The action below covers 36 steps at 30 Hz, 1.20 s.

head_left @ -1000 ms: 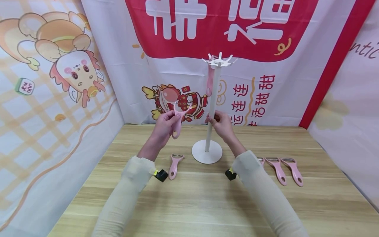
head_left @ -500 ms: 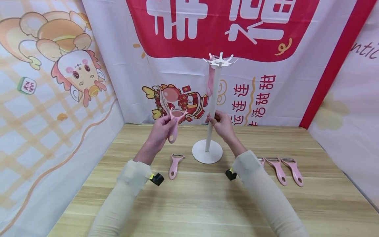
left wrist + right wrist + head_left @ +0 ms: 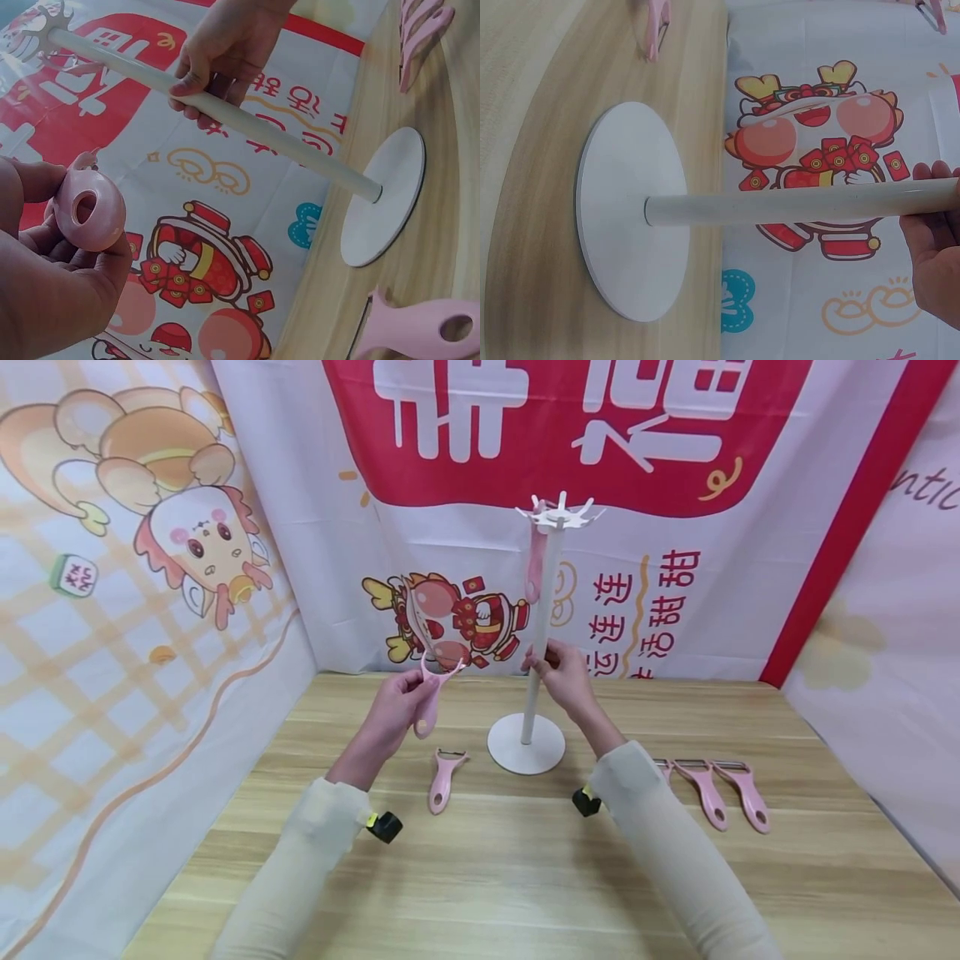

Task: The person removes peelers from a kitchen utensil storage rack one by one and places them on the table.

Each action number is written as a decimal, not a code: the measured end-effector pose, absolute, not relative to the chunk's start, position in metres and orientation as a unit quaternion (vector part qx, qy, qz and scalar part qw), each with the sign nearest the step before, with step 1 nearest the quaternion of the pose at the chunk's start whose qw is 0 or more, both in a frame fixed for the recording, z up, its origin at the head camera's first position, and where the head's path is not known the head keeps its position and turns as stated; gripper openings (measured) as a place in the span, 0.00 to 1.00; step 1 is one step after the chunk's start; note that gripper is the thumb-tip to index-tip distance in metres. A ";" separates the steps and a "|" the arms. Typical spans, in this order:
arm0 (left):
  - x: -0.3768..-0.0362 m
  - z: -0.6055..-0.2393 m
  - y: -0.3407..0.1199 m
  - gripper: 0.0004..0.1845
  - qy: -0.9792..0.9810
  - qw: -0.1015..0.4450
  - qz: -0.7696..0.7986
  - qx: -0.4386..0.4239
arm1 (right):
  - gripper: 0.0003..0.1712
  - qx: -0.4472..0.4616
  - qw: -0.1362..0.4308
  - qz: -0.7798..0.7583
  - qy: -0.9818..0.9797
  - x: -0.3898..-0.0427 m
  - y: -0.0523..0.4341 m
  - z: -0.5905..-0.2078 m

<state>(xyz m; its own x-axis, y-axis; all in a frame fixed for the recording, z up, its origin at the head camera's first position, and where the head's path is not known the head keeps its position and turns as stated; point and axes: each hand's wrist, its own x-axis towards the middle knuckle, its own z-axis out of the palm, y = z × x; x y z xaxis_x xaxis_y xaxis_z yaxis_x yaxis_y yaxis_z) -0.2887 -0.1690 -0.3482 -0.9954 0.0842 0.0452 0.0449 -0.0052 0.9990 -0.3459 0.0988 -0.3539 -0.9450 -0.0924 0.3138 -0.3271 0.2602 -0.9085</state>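
Left hand (image 3: 392,703) fingers pinching peeler (image 3: 429,706), handle hole plain only in left wrist view, right hand (image 3: 561,672) fingers round pole (image 3: 542,635), banner (image 3: 570,410) characters at top unreadable.

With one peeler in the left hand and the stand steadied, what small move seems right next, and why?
Probably lift the held peeler in the left hand toward a free hook on the crown: the right hand grips the pole, and one peeler already hangs there.

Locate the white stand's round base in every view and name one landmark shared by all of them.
Head: the round base sits at centre on the wooden table, below the right hand.
Left wrist: at right of middle, seen edge-on.
Right wrist: left of centre, a large disc.
Shared landmark: the white pole rising from it.
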 end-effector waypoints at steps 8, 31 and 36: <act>-0.288 -0.361 -0.177 0.09 0.708 0.016 0.704 0.053 | 0.07 0.138 0.099 0.592 -0.788 -0.345 0.100 -0.353; -0.271 -0.396 -0.208 0.19 0.742 0.055 0.668 0.004 | 0.07 0.139 0.108 0.587 -0.790 -0.346 0.100 -0.354; -0.269 -0.407 -0.215 0.20 0.754 0.058 0.654 0.007 | 0.07 0.139 0.109 0.592 -0.786 -0.346 0.100 -0.354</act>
<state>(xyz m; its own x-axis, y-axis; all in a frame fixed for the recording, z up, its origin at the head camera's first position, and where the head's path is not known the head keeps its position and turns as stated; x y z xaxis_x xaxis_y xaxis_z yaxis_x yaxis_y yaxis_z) -0.2691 -0.2153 -0.4071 -0.9931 0.0877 -0.0785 -0.0652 0.1452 0.9873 -0.3456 0.1004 -0.3543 -0.9376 -0.0888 0.3362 -0.3476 0.2595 -0.9010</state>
